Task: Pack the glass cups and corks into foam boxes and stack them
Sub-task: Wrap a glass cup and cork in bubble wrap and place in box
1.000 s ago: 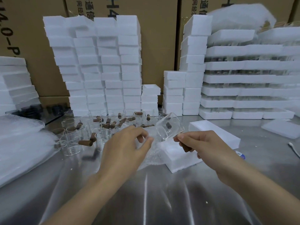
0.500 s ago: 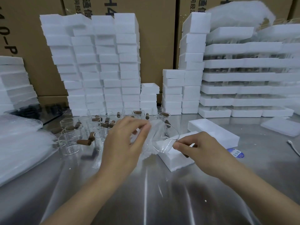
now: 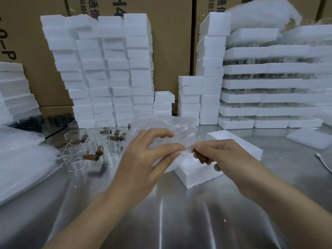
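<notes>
Steel table [image 3: 161, 221]; wrapped glass cup [image 3: 179, 135] between left hand [image 3: 143, 159], right hand [image 3: 226, 159]; axis unclear.

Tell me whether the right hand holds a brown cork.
Yes, the right hand tucks a brown cylindrical cork under curled fingers while pinching clear bubble wrap.

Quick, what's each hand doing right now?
Left hand: pinches the bubble wrap.
Right hand: pinches the bubble wrap too, with a cork under its fingers.

Shiny steel table [image 3: 161, 221] w/ a few pale specks, brown cardboard cartons [image 3: 170, 51] w/ black print along the back, bubble-wrap pile [image 3: 21, 164] at left edge, another wrap heap [image 3: 260, 13] top right, thin white cord [image 3: 324, 162] at right edge.
</notes>
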A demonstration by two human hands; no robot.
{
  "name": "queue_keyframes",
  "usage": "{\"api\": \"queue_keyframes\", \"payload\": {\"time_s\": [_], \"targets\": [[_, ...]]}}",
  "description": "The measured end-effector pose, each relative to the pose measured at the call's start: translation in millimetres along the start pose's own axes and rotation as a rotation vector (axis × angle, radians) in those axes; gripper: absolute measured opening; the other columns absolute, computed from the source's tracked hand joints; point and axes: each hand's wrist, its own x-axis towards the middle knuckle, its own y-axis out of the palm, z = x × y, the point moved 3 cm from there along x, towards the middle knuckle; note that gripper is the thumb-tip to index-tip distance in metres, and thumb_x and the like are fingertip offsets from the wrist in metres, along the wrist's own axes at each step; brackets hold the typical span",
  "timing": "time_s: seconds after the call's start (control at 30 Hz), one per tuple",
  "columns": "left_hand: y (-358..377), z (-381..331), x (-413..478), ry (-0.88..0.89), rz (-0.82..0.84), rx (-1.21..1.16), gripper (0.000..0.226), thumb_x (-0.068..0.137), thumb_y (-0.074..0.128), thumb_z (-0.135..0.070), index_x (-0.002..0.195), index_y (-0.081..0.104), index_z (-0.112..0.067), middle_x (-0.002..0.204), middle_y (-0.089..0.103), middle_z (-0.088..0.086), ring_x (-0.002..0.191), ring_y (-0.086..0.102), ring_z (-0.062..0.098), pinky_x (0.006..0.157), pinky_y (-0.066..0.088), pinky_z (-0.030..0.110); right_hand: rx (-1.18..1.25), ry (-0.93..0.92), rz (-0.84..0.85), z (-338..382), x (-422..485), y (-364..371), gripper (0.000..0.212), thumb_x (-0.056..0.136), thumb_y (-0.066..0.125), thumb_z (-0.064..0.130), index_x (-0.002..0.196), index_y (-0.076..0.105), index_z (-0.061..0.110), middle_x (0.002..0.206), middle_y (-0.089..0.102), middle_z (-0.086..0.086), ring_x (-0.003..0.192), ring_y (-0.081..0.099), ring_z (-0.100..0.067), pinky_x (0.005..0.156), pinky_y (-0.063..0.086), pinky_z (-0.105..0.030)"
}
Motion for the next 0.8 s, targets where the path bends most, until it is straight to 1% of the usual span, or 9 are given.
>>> {"api": "queue_keyframes", "payload": {"time_s": [0.17, 0.27, 0.37, 0.43, 0.53, 0.6, 0.67, 0.73, 0.8], "targets": [[6, -11, -3, -0.002, -0.025, -0.086, 0.023, 0.109, 0.061, -0.034, 0.123, 0.080, -0.035, 0.136, 0.058, -0.011, 0.128, 0.056, 0.014, 0.104, 0.046, 0.031, -0.085, -0.045, 0.102, -2, -4, 12, 0.035, 0.098, 0.070, 0.043, 0.085, 0.081, 0.013, 0.073, 0.065, 0.004, 0.069, 0.054, -0.006, 0.063, 0.040, -0.014], [4, -20, -2, 0.030, -0.025, -0.114, 0.022, 0.108, 0.062, -0.033, 0.120, 0.081, -0.034, 0.134, 0.062, -0.009, 0.128, 0.059, 0.017, 0.102, 0.048, 0.042, -0.149, -0.076, 0.085, -3, -3, 9, 0.037, 0.096, 0.071, 0.044, 0.072, 0.074, 0.016, 0.069, 0.063, -0.002, 0.066, 0.043, -0.013, 0.060, 0.031, -0.024], [-1, -31, 2, 0.107, -0.018, -0.106, 0.021, 0.106, 0.064, -0.035, 0.118, 0.082, -0.033, 0.135, 0.065, -0.007, 0.131, 0.058, 0.014, 0.106, 0.045, 0.043, -0.108, -0.058, 0.035, -3, -1, 5, 0.026, 0.095, 0.074, 0.036, 0.077, 0.079, 0.017, 0.074, 0.074, -0.001, 0.064, 0.052, -0.008, 0.066, 0.035, -0.029], [-11, -33, 6, 0.049, -0.094, -0.083, 0.023, 0.104, 0.062, -0.042, 0.120, 0.077, -0.036, 0.139, 0.061, -0.011, 0.138, 0.051, 0.009, 0.114, 0.036, 0.041, -0.052, -0.013, 0.021, -3, -1, 5, 0.018, 0.089, 0.080, 0.038, 0.076, 0.082, 0.026, 0.075, 0.076, 0.009, 0.057, 0.054, 0.006, 0.069, 0.038, -0.029], [-37, -14, 16, -0.218, -0.282, -0.073, 0.035, 0.099, 0.063, -0.051, 0.134, 0.059, -0.048, 0.149, 0.049, -0.021, 0.146, 0.040, 0.004, 0.119, 0.029, 0.042, -0.025, -0.044, 0.044, -3, 1, 3, 0.014, 0.088, 0.076, 0.048, 0.080, 0.084, 0.039, 0.077, 0.075, 0.016, 0.057, 0.055, 0.011, 0.067, 0.041, -0.021], [-50, 11, 22, -0.493, -0.195, -0.293, 0.062, 0.086, 0.073, -0.065, 0.142, 0.049, -0.057, 0.152, 0.049, -0.026, 0.144, 0.045, -0.001, 0.112, 0.037, 0.034, -0.017, -0.086, 0.091, 0, 0, 2, 0.035, 0.086, 0.073, 0.063, 0.097, 0.085, 0.033, 0.085, 0.078, 0.014, 0.065, 0.057, 0.011, 0.067, 0.041, -0.016], [-48, 27, 22, -0.726, 0.053, -0.572, 0.080, 0.067, 0.079, -0.079, 0.141, 0.049, -0.068, 0.145, 0.060, -0.028, 0.135, 0.056, -0.002, 0.105, 0.043, 0.034, -0.082, -0.123, 0.140, 3, -2, 3, 0.057, 0.087, 0.070, 0.069, 0.100, 0.080, 0.014, 0.086, 0.073, 0.007, 0.074, 0.057, 0.005, 0.075, 0.037, -0.026], [-37, 32, 17, -0.777, 0.257, -0.666, 0.079, 0.059, 0.083, -0.078, 0.134, 0.060, -0.065, 0.138, 0.067, -0.025, 0.131, 0.062, 0.001, 0.112, 0.046, 0.044, -0.139, -0.156, 0.192, 4, -4, 4, 0.047, 0.096, 0.068, 0.059, 0.093, 0.076, 0.012, 0.085, 0.069, 0.003, 0.079, 0.057, 0.000, 0.079, 0.036, -0.030], [-28, 33, 12, -0.800, 0.268, -0.732, 0.072, 0.061, 0.089, -0.069, 0.129, 0.070, -0.057, 0.140, 0.068, -0.018, 0.136, 0.061, 0.010, 0.118, 0.045, 0.051, -0.202, -0.215, 0.223, 5, -5, 7, 0.047, 0.095, 0.067, 0.059, 0.086, 0.074, 0.014, 0.083, 0.067, 0.000, 0.076, 0.054, -0.003, 0.073, 0.034, -0.022]]}}
